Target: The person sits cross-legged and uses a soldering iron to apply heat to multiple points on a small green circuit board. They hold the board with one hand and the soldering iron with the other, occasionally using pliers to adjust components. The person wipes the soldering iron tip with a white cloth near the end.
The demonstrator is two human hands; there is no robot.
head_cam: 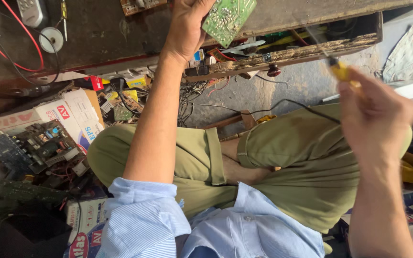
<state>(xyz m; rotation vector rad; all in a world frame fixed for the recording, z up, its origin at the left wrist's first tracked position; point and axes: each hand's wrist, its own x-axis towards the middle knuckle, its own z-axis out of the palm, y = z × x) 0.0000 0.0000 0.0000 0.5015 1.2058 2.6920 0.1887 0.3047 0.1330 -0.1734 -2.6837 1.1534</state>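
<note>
My left hand (185, 28) is raised over the dark workbench (101, 33) and grips a green circuit board (228, 16) by its edge, solder side towards me. My right hand (376, 114) is closed around a yellow-handled tool (341, 71). Its thin shaft is blurred and points up towards an open wooden drawer (292, 52). A black cord (292, 102) runs from that hand across my knee. The two hands are well apart. I sit cross-legged in olive trousers and a light blue shirt.
The drawer under the bench holds pliers, wires and small parts. At left lie a dark circuit board (34, 145), cardboard boxes (72, 117) and loose components. A roll of solder (50, 39) and a red wire (29, 43) rest on the bench. Bare concrete floor (302, 81) shows beyond my knees.
</note>
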